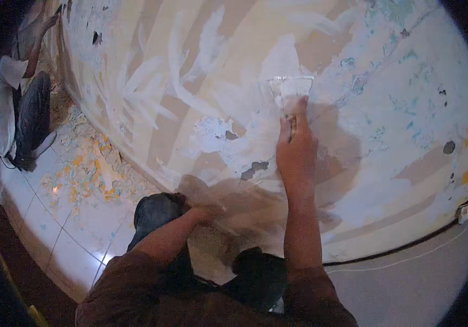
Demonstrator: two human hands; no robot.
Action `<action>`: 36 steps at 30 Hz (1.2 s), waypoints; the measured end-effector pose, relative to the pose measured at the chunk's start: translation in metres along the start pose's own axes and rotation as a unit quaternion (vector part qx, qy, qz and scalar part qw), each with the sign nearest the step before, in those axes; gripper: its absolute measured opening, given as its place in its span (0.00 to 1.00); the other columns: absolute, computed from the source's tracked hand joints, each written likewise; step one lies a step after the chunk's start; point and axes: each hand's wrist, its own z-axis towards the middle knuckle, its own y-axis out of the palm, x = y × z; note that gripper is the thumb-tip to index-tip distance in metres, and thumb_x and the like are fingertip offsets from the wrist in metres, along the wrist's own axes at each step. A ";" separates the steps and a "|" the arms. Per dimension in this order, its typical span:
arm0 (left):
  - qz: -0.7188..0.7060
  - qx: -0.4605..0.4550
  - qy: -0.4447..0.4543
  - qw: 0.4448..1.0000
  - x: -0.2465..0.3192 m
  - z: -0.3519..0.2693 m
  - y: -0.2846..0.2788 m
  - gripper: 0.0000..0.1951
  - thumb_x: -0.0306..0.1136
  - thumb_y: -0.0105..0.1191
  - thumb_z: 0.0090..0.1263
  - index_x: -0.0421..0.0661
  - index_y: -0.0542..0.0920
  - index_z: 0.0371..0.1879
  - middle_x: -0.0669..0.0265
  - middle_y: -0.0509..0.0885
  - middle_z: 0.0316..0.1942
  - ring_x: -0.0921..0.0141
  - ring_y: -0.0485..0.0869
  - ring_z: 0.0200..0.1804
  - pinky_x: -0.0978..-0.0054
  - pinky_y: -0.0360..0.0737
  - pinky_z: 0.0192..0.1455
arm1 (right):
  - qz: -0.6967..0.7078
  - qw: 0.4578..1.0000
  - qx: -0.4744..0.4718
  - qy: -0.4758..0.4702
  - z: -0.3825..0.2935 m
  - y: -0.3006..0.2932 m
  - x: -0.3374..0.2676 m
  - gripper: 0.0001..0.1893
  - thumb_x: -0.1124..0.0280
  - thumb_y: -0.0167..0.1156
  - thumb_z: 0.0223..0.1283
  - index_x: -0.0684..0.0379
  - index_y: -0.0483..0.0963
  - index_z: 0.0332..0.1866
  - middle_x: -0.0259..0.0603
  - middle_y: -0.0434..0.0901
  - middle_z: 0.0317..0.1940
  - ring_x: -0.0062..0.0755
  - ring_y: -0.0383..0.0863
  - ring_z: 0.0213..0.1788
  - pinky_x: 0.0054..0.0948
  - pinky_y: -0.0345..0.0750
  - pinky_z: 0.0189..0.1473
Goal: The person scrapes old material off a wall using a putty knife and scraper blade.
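My right hand (298, 143) grips a putty knife (293, 86) by its handle, thumb on one side and a finger laid up towards the blade. The wide blade, smeared with white, meets the wall (254, 24). Above the blade edge is a bright white patch of filler (283, 53). My left hand (210, 213) is low, beyond my raised knee (158, 212) and close to the wall. Shadow and blur hide its fingers, so I cannot tell whether it holds anything. White streaks and brownish bare patches cover the wall around the knife.
Left, another person (25, 106) crouches with an arm raised to the wall. Peeled paint flakes (90, 167) and debris lie along the wall's foot on white floor tiles (50, 212). Grey holes (254, 170) mark the wall. At right, a cable (401, 262) runs near a small white fitting (464, 213).
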 end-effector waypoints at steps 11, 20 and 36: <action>-0.044 0.025 -0.010 0.999 -0.005 0.011 0.005 0.31 0.36 0.56 0.67 0.48 0.66 0.71 0.56 0.69 0.71 0.55 0.69 0.70 0.56 0.67 0.71 | 0.087 0.995 0.028 -0.043 -0.005 -0.005 -0.003 0.31 0.68 0.55 0.69 0.59 0.56 0.75 0.64 0.80 0.48 0.65 0.81 0.46 0.50 0.77 0.47; 0.182 0.067 0.022 0.981 -0.009 0.025 0.028 0.36 0.38 0.57 0.67 0.52 0.60 0.75 0.58 0.64 0.74 0.58 0.65 0.73 0.58 0.62 0.75 | 0.043 0.995 0.033 -0.078 0.004 -0.006 0.008 0.33 0.65 0.55 0.69 0.58 0.54 0.76 0.65 0.81 0.40 0.67 0.82 0.38 0.57 0.77 0.40; -0.221 0.063 -0.035 0.973 -0.008 0.009 0.022 0.41 0.29 0.54 0.68 0.54 0.50 0.78 0.57 0.60 0.76 0.55 0.63 0.74 0.57 0.59 0.76 | -0.048 0.998 -0.034 -0.013 0.003 -0.019 -0.003 0.33 0.64 0.57 0.67 0.56 0.56 0.75 0.63 0.82 0.30 0.67 0.82 0.34 0.57 0.78 0.39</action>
